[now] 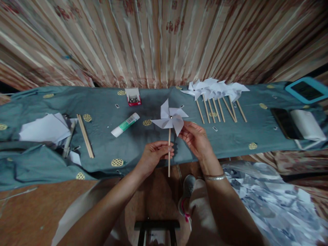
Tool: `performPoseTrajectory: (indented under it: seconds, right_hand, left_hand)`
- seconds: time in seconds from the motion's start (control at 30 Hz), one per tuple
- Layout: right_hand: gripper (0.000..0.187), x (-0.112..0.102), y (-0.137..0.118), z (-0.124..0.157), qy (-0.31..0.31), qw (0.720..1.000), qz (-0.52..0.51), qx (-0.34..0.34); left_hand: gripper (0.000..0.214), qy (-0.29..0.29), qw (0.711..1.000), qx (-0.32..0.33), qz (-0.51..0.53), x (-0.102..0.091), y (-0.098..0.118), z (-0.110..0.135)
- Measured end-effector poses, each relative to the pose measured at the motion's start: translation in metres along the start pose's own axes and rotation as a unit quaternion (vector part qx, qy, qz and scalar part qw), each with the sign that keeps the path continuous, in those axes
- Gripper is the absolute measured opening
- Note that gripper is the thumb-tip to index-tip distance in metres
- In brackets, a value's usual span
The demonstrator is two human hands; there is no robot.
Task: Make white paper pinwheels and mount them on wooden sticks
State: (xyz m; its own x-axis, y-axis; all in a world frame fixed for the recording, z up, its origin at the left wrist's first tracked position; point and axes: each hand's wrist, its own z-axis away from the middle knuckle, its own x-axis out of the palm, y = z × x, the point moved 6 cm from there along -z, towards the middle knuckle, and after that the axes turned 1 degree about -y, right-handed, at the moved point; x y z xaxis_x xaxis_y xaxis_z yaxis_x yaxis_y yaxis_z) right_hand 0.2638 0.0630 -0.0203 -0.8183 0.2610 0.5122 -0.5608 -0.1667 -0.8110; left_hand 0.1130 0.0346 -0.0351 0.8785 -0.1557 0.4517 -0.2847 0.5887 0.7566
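A white paper pinwheel [170, 119] on a thin wooden stick [169, 160] stands upright above the near edge of the cloth-covered table. My left hand [155, 155] is closed around the stick just below the paper vanes. My right hand [196, 138] pinches the lower right vane between thumb and fingers. A metal pin shows at the centre of the vanes.
Several finished pinwheels [217, 97] lie in a row at the back right. A glue stick [125, 124], a small box of pins [133, 97], spare sticks [85, 135] and white paper [43, 128] lie left. A phone [284, 123] and teal tablet [306, 89] sit far right.
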Motion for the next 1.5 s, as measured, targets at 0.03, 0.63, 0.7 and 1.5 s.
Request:
performPoseTrajectory:
  seconds: [0.03, 0.63, 0.7, 1.5]
  right_hand:
    - [0.027, 0.000, 0.000, 0.000, -0.001, 1.000, 0.000, 0.002]
    - [0.029, 0.003, 0.004, 0.000, -0.013, 0.999, 0.041, -0.021]
    - [0.029, 0.005, 0.005, 0.000, -0.013, 0.998, 0.049, -0.022]
    - [0.038, 0.022, 0.004, 0.011, -0.102, 0.981, 0.165, -0.011]
  left_hand:
    - [0.037, 0.000, 1.000, 0.001, 0.000, 0.000, 0.000, 0.000]
    - [0.039, 0.003, 1.000, 0.002, -0.001, -0.001, 0.001, 0.000]
    - [0.039, 0.002, 1.000, 0.005, 0.002, -0.001, 0.001, 0.000]
    - [0.037, 0.000, 1.000, 0.005, 0.005, -0.001, 0.006, 0.001]
